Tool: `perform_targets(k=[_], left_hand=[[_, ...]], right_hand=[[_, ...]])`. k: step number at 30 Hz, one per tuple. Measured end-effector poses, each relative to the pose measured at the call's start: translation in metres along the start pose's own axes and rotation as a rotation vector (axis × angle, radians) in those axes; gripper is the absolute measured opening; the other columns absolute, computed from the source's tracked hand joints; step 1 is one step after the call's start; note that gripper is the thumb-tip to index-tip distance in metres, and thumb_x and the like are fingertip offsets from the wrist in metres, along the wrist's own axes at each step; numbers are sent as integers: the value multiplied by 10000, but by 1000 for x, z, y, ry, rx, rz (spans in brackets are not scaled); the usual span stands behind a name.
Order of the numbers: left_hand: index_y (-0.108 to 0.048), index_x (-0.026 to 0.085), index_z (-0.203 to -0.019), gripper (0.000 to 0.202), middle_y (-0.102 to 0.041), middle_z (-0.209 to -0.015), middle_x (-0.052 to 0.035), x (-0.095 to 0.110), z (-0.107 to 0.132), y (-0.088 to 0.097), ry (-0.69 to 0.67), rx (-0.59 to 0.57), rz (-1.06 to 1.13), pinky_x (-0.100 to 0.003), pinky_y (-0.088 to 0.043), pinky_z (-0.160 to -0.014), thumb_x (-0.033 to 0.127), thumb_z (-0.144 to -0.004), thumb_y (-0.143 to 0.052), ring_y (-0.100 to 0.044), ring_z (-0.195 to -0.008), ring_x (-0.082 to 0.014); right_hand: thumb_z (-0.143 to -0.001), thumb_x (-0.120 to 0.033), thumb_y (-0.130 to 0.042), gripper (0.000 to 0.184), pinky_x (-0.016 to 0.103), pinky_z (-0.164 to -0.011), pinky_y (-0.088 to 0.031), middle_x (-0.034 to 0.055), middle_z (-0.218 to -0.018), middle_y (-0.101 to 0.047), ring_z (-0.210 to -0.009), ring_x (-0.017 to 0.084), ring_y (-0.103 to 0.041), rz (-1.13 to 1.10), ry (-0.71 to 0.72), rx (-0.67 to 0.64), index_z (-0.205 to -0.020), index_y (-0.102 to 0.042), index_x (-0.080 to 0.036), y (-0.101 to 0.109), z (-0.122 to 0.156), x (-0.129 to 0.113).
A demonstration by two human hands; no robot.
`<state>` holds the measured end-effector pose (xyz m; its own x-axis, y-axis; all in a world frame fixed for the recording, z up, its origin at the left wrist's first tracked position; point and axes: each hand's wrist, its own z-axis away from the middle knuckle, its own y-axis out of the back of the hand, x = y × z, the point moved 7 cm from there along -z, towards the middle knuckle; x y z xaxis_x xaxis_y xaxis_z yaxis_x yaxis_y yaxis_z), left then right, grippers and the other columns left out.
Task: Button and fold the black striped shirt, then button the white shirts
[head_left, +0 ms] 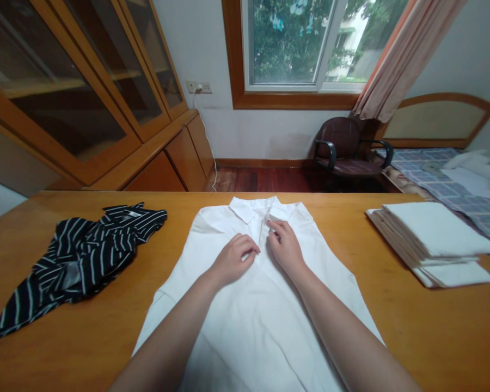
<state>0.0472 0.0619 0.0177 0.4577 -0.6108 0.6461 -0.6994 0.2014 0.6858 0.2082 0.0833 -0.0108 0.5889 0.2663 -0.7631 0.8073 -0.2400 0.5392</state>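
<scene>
A white collared shirt (245, 310) lies front side up and spread out on the wooden table (335, 218), its collar toward the far edge. My left hand (236, 258) rests on the chest, with thumb and fingertips pinched together at the shirt's front opening. Just below the collar, my right hand (285, 245) has its fingers bent and holds the opposite edge of that opening between thumb and index finger. Any button under the fingertips is too small or hidden to make out. Both forearms lie across the shirt's lower part.
Crumpled at the table's left is a black garment with white stripes (93, 250). A stack of folded cream-white cloth or paper (433, 234) sits at the right. Beyond the table are a glass-door cabinet (106, 109), an office chair (345, 144) and a bed (473, 179).
</scene>
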Motion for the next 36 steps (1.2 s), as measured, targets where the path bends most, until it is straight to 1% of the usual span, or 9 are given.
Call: perform_targets(k=[4, 10, 13, 17, 23, 26, 29, 33, 36], left_hand=[[-706, 239, -926, 195, -662, -941, -51, 15, 2, -4, -56, -131, -23, -357, -480, -909, 128, -890, -550, -585, -978, -215], [-745, 240, -970, 131, -640, -1013, -54, 18, 3, -8, -111, -239, -22, -365, -477, -919, 225, -859, -677, -557, -996, -214], [-745, 240, -949, 118, -637, -1011, -38, 14, 2, -9, -106, -261, -25, -357, -462, -937, 232, -832, -729, -539, -1009, -207], [-719, 218, -842, 7, -646, -981, -31, 8, -2, -11, -98, -255, -15, -351, -451, -941, 211, -843, -718, -531, -1008, -201], [-678, 206, -828, 77, -662, -951, -33, 1, -7, -5, -109, -235, 36, -339, -449, -939, 234, -898, -665, -535, -1011, -196], [-666, 202, -844, 103, -661, -941, -39, -5, -5, 9, -98, -199, 41, -343, -446, -943, 250, -927, -625, -543, -1014, -197], [-658, 202, -866, 115, -664, -964, -43, -19, 2, 31, -66, -132, 19, -357, -442, -956, 268, -941, -599, -553, -1032, -203], [-649, 201, -851, 144, -671, -1003, -48, -54, 19, 70, 6, -12, -85, -381, -438, -977, 299, -935, -585, -566, -1050, -212], [-647, 192, -825, 164, -670, -977, -49, -87, 35, 103, 156, 34, -280, -413, -441, -973, 293, -925, -564, -579, -990, -220]], right_hand=[[-887, -168, -469, 353, 383, -982, -487, 94, -1116, -659, -1078, 228, -611, -29, -5, -6, -1138, -717, -188, 1, -5, 4], [-874, -167, -461, 357, 364, -972, -492, 93, -1071, -685, -1048, 225, -633, -37, 15, 16, -1076, -755, -194, 2, -14, 6], [-871, -160, -460, 362, 349, -958, -497, 83, -1061, -689, -1034, 218, -640, -54, 30, 21, -1067, -760, -208, 1, -19, 7], [-868, -156, -458, 359, 342, -942, -500, 72, -1039, -690, -1021, 214, -642, -80, 46, 36, -1039, -766, -222, -1, -27, 10], [-836, -169, -473, 347, 343, -940, -490, 68, -1024, -692, -999, 211, -641, -166, 55, 37, -1006, -773, -211, 1, -39, 17], [-814, -185, -480, 347, 357, -935, -481, 64, -1030, -690, -987, 210, -638, -248, 35, 20, -995, -775, -215, 5, -43, 24], [-801, -215, -495, 349, 374, -926, -473, 62, -1029, -685, -974, 212, -629, -351, 1, 5, -1011, -774, -223, 9, -45, 29], [-788, -243, -513, 341, 386, -914, -468, 64, -1009, -688, -942, 211, -615, -447, -39, 5, -1004, -776, -227, 14, -45, 31], [-786, -253, -516, 332, 387, -898, -467, 66, -992, -686, -921, 211, -615, -478, -61, 8, -982, -782, -224, 15, -45, 31]])
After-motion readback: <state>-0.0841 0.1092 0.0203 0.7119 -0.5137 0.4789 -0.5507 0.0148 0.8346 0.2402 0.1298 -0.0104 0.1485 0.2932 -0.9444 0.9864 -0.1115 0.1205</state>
